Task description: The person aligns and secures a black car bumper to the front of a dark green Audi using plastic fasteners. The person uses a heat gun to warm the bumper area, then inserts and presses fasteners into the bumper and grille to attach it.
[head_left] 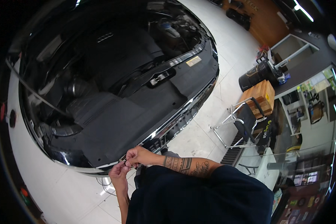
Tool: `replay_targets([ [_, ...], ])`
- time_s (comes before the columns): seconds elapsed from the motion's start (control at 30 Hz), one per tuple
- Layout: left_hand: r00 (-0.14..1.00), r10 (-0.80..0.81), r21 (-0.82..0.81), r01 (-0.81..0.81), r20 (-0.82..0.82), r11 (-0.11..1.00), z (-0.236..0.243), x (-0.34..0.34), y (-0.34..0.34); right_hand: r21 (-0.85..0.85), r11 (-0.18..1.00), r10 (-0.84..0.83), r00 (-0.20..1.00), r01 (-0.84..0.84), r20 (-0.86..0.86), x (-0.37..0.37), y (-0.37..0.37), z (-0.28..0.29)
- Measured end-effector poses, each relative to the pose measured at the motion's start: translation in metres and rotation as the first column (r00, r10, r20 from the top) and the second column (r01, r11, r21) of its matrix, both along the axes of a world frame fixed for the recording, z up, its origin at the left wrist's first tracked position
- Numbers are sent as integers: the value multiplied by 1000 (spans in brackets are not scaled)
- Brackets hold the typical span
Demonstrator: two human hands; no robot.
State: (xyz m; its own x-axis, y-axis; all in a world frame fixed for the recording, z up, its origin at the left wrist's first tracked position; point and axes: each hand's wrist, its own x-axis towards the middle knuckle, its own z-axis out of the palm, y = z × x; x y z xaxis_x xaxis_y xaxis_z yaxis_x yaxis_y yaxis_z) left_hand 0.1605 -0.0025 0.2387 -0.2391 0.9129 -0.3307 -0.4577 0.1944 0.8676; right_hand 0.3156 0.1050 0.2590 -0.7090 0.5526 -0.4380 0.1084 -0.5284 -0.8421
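Both hands meet at the front edge of a dark car with its engine bay exposed. My right hand [137, 155] is closed in a pinch, its fingertips beside those of the other hand. My left hand [119, 171] is also closed, thumb and fingers pressed together. Whatever lies between the fingertips is too small to make out. Just beyond them runs the black plastic front cover [112, 127], with a shiny trim strip [164, 127] along the car's nose. The hood latch [159, 78] sits in a recess of that cover.
A thin rod [37, 95] rises from the engine bay's left side. On the tiled floor [198, 138] to the right stand a chair with a metal frame [244, 121], a wooden box [263, 96] and a black drum [252, 78]. A thin cable loop [106, 183] hangs below the bumper.
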Motion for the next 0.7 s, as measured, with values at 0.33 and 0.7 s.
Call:
replay_targets([
  [0.33,916,-79,-105,41,-392,994,14,110,60,149,989,16,999,-8,-50,118,50,2],
  [0.7,967,125,-64,-142,-221,988,24,205,67,6,995,103,982,-103,-161,186,79,-2],
])
